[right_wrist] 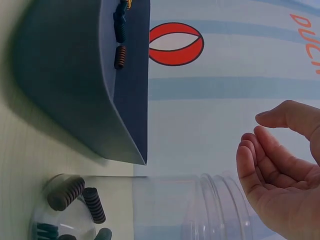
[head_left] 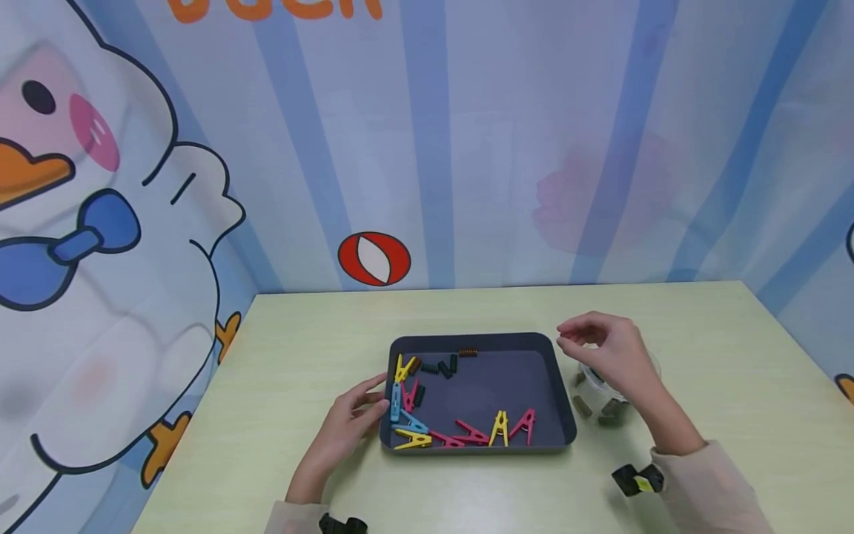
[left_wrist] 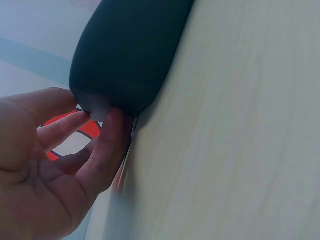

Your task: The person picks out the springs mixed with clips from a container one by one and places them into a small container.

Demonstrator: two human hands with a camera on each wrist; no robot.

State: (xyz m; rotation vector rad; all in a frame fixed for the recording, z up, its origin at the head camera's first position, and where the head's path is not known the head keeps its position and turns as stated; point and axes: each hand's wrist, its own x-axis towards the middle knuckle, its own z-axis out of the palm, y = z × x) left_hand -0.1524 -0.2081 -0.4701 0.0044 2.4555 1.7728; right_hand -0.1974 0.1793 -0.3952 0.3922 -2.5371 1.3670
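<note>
Springs (head_left: 430,368) split between dark tray (head_left: 500,382) and clear jar (right_wrist: 165,200)

At the left, the left hand (head_left: 353,415) touches the tray's end wall with its thumb and fingertips, fingers loosely bent. The tray sits flat on the table (head_left: 320,334). Inside it, yellow clothespins (head_left: 499,424), blue clothespins (head_left: 396,403) and pink clothespins (head_left: 524,425) line the left side and the near edge. At least six springs share the tray: dark ones toward the back left and among the clips, plus two brownish ones, one against the far wall.

Just beyond the tray's right end stands the jar, partly hidden in the head view, with at least three more springs low in it. The right hand (head_left: 614,352) hangs above it, fingers curved, a narrow gap at the thumb, nothing visible between.

The separating looks partway along: every visible clothespin is in the tray, while springs remain in both containers. Which way they travel cannot be told.
</note>
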